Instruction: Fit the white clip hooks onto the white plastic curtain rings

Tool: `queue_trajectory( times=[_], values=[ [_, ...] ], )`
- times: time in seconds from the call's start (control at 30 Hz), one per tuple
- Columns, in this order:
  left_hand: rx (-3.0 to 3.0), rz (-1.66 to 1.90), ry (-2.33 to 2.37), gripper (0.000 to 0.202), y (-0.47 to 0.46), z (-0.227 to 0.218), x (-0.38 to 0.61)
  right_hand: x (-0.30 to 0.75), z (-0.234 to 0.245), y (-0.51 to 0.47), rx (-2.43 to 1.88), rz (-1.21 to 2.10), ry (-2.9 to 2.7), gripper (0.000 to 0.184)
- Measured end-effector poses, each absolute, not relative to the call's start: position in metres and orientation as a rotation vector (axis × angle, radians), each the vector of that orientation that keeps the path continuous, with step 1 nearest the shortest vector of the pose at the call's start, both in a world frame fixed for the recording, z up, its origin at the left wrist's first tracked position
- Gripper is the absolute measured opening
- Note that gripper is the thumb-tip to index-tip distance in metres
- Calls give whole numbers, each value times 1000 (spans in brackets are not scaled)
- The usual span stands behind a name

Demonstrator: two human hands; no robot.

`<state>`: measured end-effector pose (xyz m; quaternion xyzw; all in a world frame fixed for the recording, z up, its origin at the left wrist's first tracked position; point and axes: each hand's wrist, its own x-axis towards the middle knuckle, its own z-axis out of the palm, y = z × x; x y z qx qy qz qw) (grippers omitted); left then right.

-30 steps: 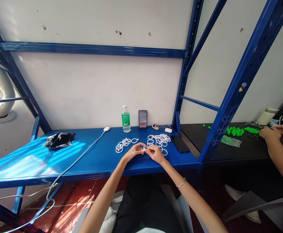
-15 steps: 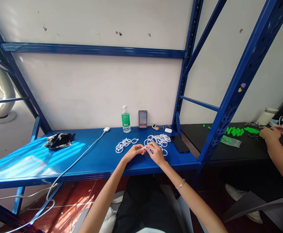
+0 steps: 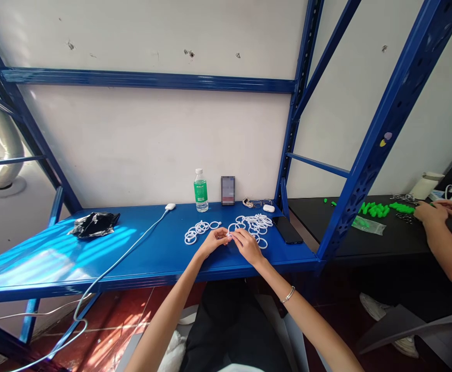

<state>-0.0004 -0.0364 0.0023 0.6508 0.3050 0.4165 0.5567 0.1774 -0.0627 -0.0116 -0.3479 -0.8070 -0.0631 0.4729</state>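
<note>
My left hand (image 3: 215,242) and my right hand (image 3: 248,245) meet over the blue table (image 3: 148,253), fingertips pinched together. Between them they hold a white ring (image 3: 232,227), whose upper arc shows above my fingers; its lower part is hidden. Just beyond my right hand lies a heap of white rings (image 3: 260,223), some overlapping. To the left of my left hand rests a smaller row of white rings (image 3: 201,227) that look linked.
Behind the rings stand a water bottle (image 3: 201,191) and a small dark box (image 3: 228,190). A phone (image 3: 287,230) lies right, near an earbud case (image 3: 268,208). Left are a white cable (image 3: 133,242) and black plastic bag (image 3: 94,224). A co-worker's hands (image 3: 433,212) are by green pieces (image 3: 375,209).
My fingertips have shifted slightly to the left, and the ring between them now shows more of its arc above my fingers. The other rings stay where they were.
</note>
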Motion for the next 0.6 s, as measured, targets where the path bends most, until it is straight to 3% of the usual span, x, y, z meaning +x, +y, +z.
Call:
queue_trajectory(
  times=[0.6],
  values=[
    [1636,1025,771,47,-33,1,-2,174,-10,-65,-828,-71,-2113,22]
  ],
)
